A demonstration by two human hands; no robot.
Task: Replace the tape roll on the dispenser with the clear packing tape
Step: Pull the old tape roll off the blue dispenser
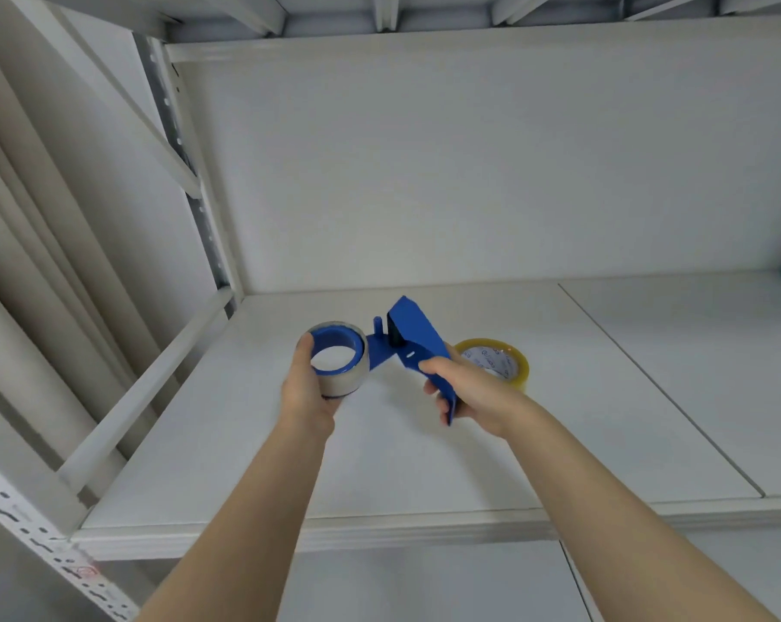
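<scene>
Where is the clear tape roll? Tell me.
In the head view, the clear tape roll lies on the shelf, right of centre, just behind the right hand holding the dispenser.

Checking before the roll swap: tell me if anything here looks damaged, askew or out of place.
Nothing stands out. The left hand grips the grey tape roll on the blue tape dispenser, the right hand holds its handle, and the clear packing tape lies flat on the white shelf.

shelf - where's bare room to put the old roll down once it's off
The shelf is bare in front of both hands and along the left rail. The right panel past the seam is open too. Only the clear tape roll behind the right hand crowds it.
</scene>
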